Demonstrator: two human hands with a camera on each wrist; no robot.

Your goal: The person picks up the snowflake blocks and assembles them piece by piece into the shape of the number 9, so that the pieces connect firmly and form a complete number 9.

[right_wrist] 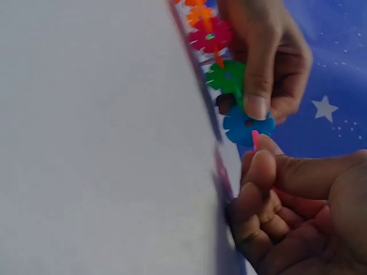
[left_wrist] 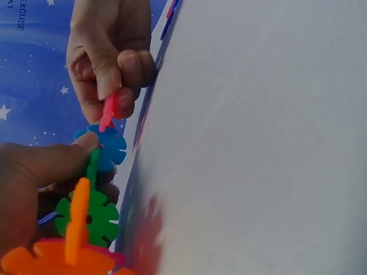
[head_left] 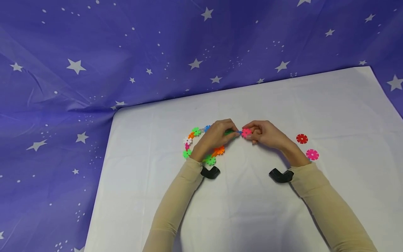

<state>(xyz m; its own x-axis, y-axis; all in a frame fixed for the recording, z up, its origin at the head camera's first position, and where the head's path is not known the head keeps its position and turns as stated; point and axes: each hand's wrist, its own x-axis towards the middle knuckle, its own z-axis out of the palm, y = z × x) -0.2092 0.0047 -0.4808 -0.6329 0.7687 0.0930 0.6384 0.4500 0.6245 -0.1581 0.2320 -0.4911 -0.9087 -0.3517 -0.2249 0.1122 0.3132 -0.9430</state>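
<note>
My left hand (head_left: 218, 133) pinches a blue snowflake disc (left_wrist: 114, 150) between thumb and fingers. That disc ends a linked chain of notched plastic discs, with a green disc (right_wrist: 225, 77) and a crimson disc (right_wrist: 211, 37) behind it. In my right hand (head_left: 267, 133), thumb and fingertips pinch a pink snowflake disc (head_left: 246, 133). The pink disc stands crosswise to the blue one, their edges meeting; how deep the slots fit cannot be seen. The chain curves under the left wrist, showing a white disc (head_left: 188, 140) and an orange disc (head_left: 219, 150); part is hidden.
Right of the right hand, a red disc (head_left: 302, 139) lies on the white-covered table (head_left: 151, 168). Near the right wrist is another pink disc (head_left: 312, 154), with a bit of blue beside it. A purple star-patterned cloth (head_left: 170, 45) hangs behind the table.
</note>
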